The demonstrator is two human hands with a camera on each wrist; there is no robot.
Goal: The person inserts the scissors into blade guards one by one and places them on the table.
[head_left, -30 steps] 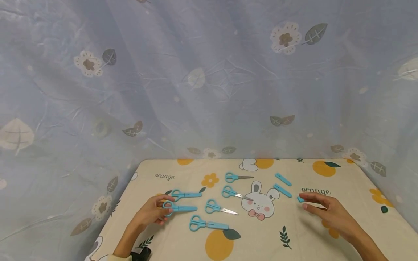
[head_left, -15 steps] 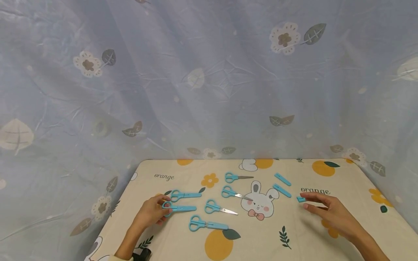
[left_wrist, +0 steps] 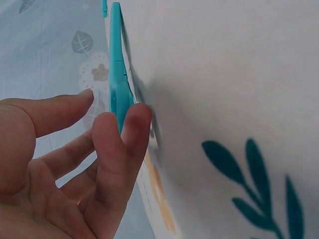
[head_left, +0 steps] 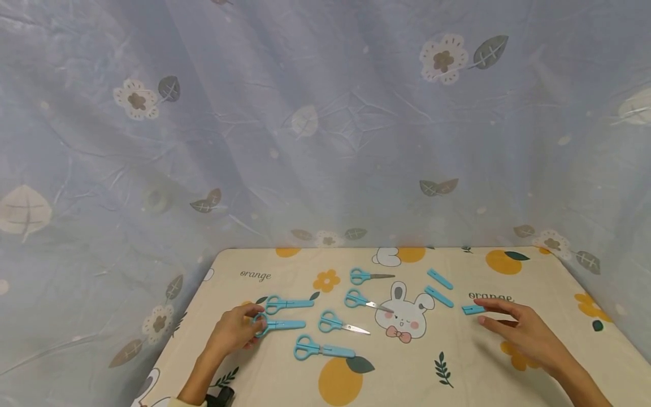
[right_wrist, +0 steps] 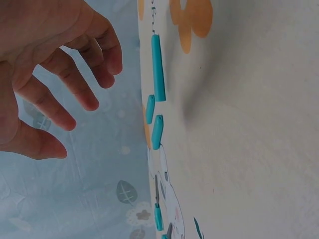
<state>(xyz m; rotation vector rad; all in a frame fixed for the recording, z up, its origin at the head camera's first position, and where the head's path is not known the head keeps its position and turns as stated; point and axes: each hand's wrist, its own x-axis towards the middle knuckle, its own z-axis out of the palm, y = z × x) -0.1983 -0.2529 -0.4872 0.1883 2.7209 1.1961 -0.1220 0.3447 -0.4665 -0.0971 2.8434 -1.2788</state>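
My left hand (head_left: 231, 332) is at the handle end of a pair of sheathed blue scissors (head_left: 280, 325). In the left wrist view, its thumb stands apart from the loosely bent fingers (left_wrist: 108, 149), and nothing is pinched. Whether a fingertip touches the handle, I cannot tell. Another pair of sheathed scissors (head_left: 290, 304) lies just beyond. My right hand (head_left: 524, 330) hovers with spread fingers over a loose blue blade sheath (head_left: 473, 310). The right wrist view shows that sheath (right_wrist: 158, 67) lying on the cloth, apart from the fingers.
Three bare-bladed scissors lie mid-table: a far one (head_left: 361, 276), a middle one (head_left: 357, 299) and a nearer one (head_left: 333, 321). Partly sheathed scissors (head_left: 325, 349) lie in front. Two more sheaths (head_left: 440, 278) rest side by side on the patterned tablecloth (head_left: 407, 373). A curtain (head_left: 325, 169) hangs behind.
My right hand has drawn slightly to the right, uncovering more of the sheath beneath it. The left hand and the scissors have hardly moved.
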